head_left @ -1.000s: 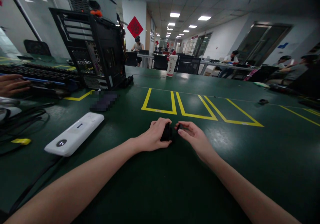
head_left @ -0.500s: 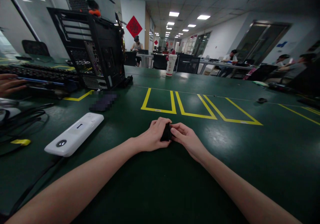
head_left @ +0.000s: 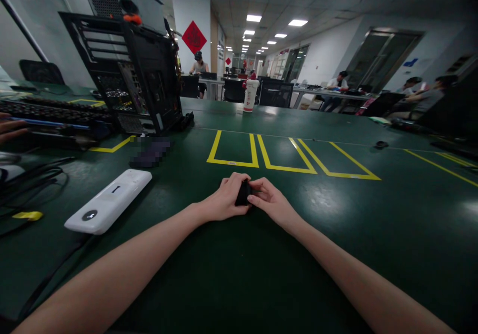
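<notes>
in the head view, the left forearm slants up from the lower left corner, wrist nearly straight, and the left hand [head_left: 228, 197] lies low over the green table [head_left: 239, 279], back of the hand upward. its fingers curl over the far side of a small black object [head_left: 242, 193] and its thumb stretches along the near side, so the grip is clamped on it. the object sits at the middle of the table, just nearer the person than the yellow tape outlines [head_left: 233, 164].

the right forearm slants up from the lower right corner, and the right hand [head_left: 269, 199] faces the left one, thumb and bent fingers drawn close at the object's right end. whether they pinch a part of it or only touch it, i cannot tell; the fingertips hide the spot.

well to the left of both hands, beyond the left forearm, lies a white device [head_left: 109, 200] with a dark cable [head_left: 54, 276].
</notes>
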`<state>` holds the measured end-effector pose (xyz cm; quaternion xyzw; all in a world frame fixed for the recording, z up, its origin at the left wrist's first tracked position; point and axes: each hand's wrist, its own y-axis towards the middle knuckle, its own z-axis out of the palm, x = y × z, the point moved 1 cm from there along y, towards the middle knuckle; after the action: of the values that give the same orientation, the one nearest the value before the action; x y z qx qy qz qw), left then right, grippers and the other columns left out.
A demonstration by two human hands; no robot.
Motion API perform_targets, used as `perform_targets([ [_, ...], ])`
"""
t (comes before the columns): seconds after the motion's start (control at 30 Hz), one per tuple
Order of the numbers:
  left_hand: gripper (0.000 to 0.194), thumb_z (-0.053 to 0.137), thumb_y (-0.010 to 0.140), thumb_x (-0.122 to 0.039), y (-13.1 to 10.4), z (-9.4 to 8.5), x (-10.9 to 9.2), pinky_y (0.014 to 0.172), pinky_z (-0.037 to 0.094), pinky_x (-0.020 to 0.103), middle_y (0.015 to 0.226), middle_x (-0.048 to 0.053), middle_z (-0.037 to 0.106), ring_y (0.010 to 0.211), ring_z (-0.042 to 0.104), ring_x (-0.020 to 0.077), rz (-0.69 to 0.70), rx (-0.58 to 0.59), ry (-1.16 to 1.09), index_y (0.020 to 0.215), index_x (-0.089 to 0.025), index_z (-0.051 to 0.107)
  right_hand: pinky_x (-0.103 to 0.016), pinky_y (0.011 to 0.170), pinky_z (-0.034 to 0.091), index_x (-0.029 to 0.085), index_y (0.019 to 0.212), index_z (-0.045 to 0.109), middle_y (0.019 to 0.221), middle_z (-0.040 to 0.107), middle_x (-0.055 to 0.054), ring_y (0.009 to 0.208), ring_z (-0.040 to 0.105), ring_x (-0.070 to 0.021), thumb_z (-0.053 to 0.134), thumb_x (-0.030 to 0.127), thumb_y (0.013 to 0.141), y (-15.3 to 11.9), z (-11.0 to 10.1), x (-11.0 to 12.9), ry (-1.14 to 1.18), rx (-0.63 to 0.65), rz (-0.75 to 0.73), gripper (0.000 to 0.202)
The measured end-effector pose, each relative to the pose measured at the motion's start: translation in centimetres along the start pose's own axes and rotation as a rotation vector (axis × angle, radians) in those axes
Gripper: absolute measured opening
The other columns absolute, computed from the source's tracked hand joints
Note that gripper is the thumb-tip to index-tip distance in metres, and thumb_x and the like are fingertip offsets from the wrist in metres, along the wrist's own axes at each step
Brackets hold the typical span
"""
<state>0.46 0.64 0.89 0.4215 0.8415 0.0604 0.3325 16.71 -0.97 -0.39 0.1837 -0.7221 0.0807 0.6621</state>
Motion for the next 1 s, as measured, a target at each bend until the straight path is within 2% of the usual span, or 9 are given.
perform_targets([
  [0.07,0.053,0.058,0.070,-0.023,0.02,0.03,0.06,0.087,0.038,0.039,0.108,0.008,0.043,0.097,0.045,0.0213,-0.006,0.002,0.000,0.114,-0.020,0.030,-0.033,0.084,0.044,0.024,0.094,0.049,0.100,0.054,0.000,0.093,0.055,-0.0146,0.058,0.023,0.073,-0.04,0.09,0.03,0.010,0.007,-0.010,0.023],
  [0.2,0.055,0.060,0.069,-0.024,0.07,0.09,0.20,0.089,0.036,0.040,0.110,0.008,0.042,0.100,0.044,0.0223,-0.012,0.000,0.003,0.115,-0.020,0.030,-0.033,0.078,0.046,0.023,0.090,0.050,0.092,0.055,0.000,0.086,0.055,-0.0142,0.052,0.031,0.077,0.15,0.24,-0.17,-0.051,-0.075,-0.015,0.016],
  [0.43,0.053,0.058,0.071,-0.026,0.08,-0.22,0.11,0.088,0.037,0.041,0.109,0.009,0.042,0.100,0.045,0.0234,-0.025,0.029,0.002,0.115,-0.020,0.029,-0.038,0.086,0.043,0.023,0.099,0.049,0.101,0.054,-0.003,0.097,0.052,-0.0178,0.053,0.034,0.076,0.55,0.20,-0.69,-0.098,-0.124,0.066,0.026],
  [0.57,0.053,0.058,0.070,-0.026,0.10,-0.38,0.02,0.087,0.037,0.040,0.108,0.009,0.043,0.099,0.045,0.0229,-0.023,0.027,0.009,0.114,-0.019,0.030,-0.040,0.088,0.042,0.022,0.097,0.049,0.100,0.053,-0.003,0.099,0.051,-0.0180,0.051,0.032,0.078,0.44,0.12,-0.55,-0.093,-0.087,0.051,0.022],
  [0.67,0.053,0.059,0.070,-0.025,0.12,-0.43,0.08,0.087,0.037,0.039,0.107,0.008,0.043,0.097,0.046,0.0215,-0.029,0.021,0.006,0.114,-0.019,0.030,-0.036,0.086,0.044,0.024,0.095,0.046,0.100,0.053,-0.001,0.096,0.053,-0.0157,0.055,0.025,0.076,0.23,0.09,-0.23,0.002,0.009,0.009,0.021],
  [0.73,0.052,0.059,0.070,-0.025,0.14,-0.43,0.15,0.086,0.038,0.039,0.107,0.008,0.043,0.095,0.046,0.0213,-0.039,0.027,0.000,0.113,-0.020,0.031,-0.034,0.084,0.045,0.025,0.095,0.045,0.101,0.052,0.000,0.092,0.055,-0.0144,0.056,0.024,0.075,0.11,0.08,-0.10,0.024,0.028,0.016,0.022],
  [0.87,0.054,0.059,0.070,-0.027,0.19,-0.41,0.18,0.088,0.037,0.040,0.109,0.009,0.042,0.098,0.045,0.0221,-0.027,0.030,-0.005,0.115,-0.020,0.030,-0.032,0.078,0.047,0.023,0.090,0.048,0.094,0.052,0.000,0.090,0.055,-0.0150,0.051,0.029,0.079,0.12,0.15,-0.10,-0.040,-0.064,0.012,0.013],
  [1.0,0.053,0.059,0.071,-0.026,0.23,-0.29,0.25,0.087,0.037,0.039,0.110,0.008,0.042,0.097,0.046,0.0215,-0.032,0.036,-0.031,0.115,-0.020,0.030,-0.033,0.079,0.046,0.024,0.095,0.048,0.098,0.052,-0.001,0.092,0.053,-0.0157,0.052,0.030,0.078,0.37,0.16,-0.57,-0.089,-0.115,0.033,0.019],
])
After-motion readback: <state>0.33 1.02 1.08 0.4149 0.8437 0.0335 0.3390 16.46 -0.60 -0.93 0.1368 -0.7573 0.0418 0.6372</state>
